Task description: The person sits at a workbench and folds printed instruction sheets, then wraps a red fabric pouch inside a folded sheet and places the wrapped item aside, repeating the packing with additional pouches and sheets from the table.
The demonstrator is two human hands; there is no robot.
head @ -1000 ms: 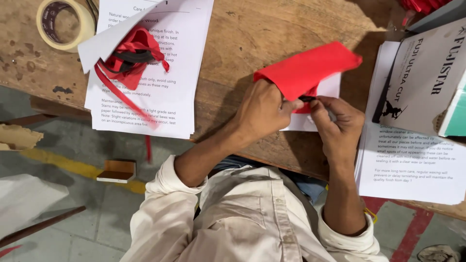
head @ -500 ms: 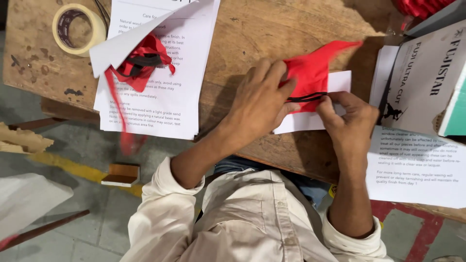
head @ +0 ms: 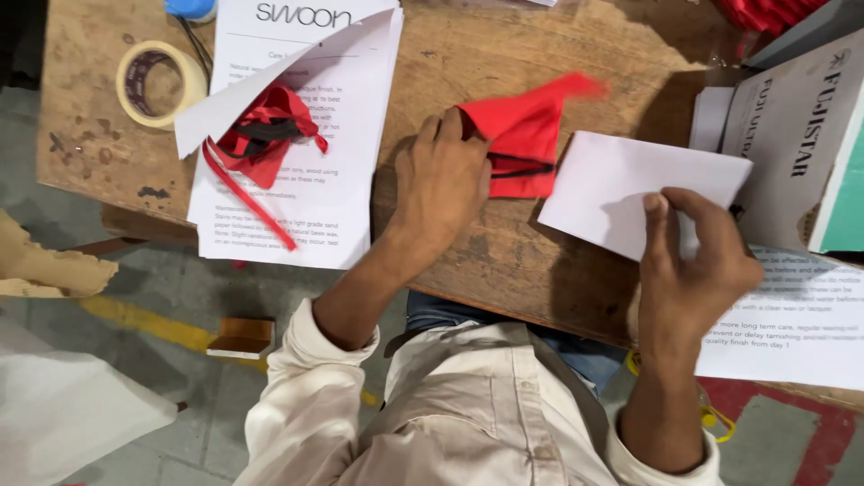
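— Both hands are seen low over the counter (head: 558, 54). How are they occupied?

— A red cloth pouch (head: 520, 144) is pressed flat to the wood by the left hand (head: 443, 180), palm down, fingers laid over the pouch's left edge. A white folded card (head: 621, 193) is pinched at its lower right part by the right hand (head: 697, 261), thumb on top and fingers curled beneath.

— Where do pouch and card lie in relation to each other?

— The pouch lies near the middle of the counter; the card lies just to its right, its left corner close to the pouch, though contact between them cannot be told. A dark cord is seen across the pouch's middle.

— How much can be judged as done?

— Little, it seems. The card is wholly outside the pouch, so any joining of the two would be judged as not yet carried out. Whether the pouch's mouth is open cannot be told; its upper tip is blurred.

— And elsewhere?

— Another bundle of red cloth (head: 261, 135) with a loose red ribbon is lying on a stack of printed sheets (head: 315, 207) further left, untouched. A tape roll (head: 160, 83) is seen at the far left corner, and a cardboard box (head: 801, 135) at the right edge.
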